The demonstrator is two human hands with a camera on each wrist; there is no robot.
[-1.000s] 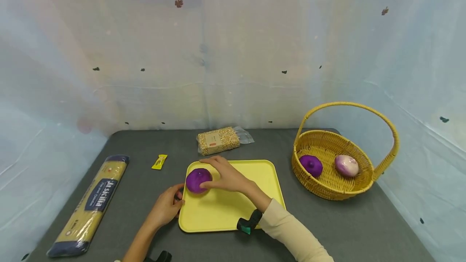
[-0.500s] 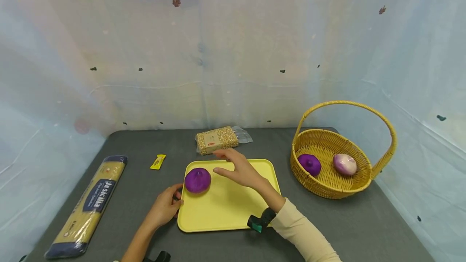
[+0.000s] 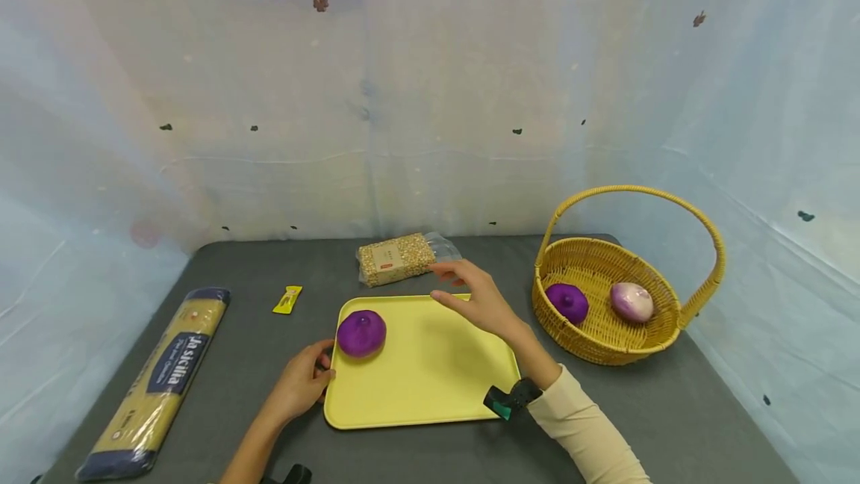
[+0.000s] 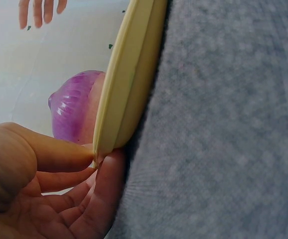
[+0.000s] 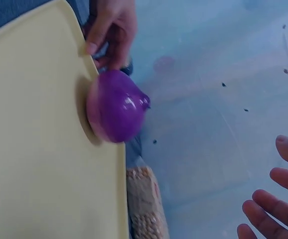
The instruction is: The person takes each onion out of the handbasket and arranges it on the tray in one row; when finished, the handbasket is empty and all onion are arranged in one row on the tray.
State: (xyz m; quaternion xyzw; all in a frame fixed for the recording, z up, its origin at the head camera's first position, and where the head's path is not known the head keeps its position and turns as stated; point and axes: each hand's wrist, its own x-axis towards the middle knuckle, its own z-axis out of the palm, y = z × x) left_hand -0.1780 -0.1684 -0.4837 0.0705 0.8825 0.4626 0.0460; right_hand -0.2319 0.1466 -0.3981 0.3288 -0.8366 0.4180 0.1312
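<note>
A purple onion [image 3: 361, 334] sits upright near the left edge of a yellow tray [image 3: 416, 387]. My left hand [image 3: 299, 382] pinches the tray's left rim; in the left wrist view the thumb [image 4: 59, 154] lies on the rim with fingers curled beneath it. Over the tray's right part hovers my right hand [image 3: 480, 301], thumb and fingers spread, holding nothing. Its loose fingers [image 5: 273, 211] show at the right of the right wrist view, away from the onion.
On the right stands a wicker basket [image 3: 608, 353] with a tall handle, holding a purple onion [image 3: 567, 303] and a paler onion [image 3: 631, 302]. A bag of grain [image 3: 396, 260] lies behind the tray. Leftward are a small yellow packet [image 3: 287, 299] and a long spaghetti pack [image 3: 161, 379].
My right hand has let go of the onion and moved right and up, away from it. The onion stays on the tray, and my left hand keeps its grip on the rim.
</note>
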